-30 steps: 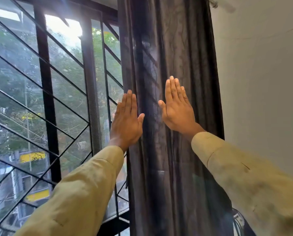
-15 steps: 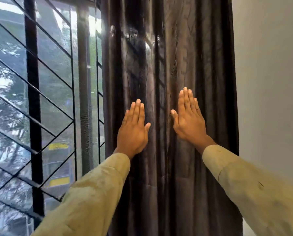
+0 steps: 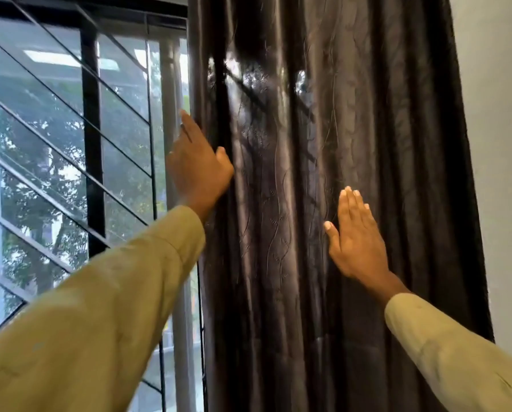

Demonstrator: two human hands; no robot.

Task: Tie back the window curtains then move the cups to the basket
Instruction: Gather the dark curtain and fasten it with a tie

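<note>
A dark brown curtain [image 3: 353, 144] with a faint vine pattern hangs gathered in folds between the window and the wall. My left hand [image 3: 196, 165] is raised at the curtain's left edge, fingers straight, its thumb on the front of the fabric. My right hand [image 3: 354, 239] lies flat on the curtain lower down and to the right, fingers together and pointing up. Neither hand holds anything. No cups or basket show in this view.
The window [image 3: 124, 144] fills the left side, with black metal grille bars [image 3: 89, 138] running upright and diagonally across it; trees show outside. A plain white wall [image 3: 498, 144] stands to the right of the curtain.
My left hand has moved up and left to the curtain's edge. My right hand has dropped slightly and stays flat on the fabric. The view has shifted, showing more window.
</note>
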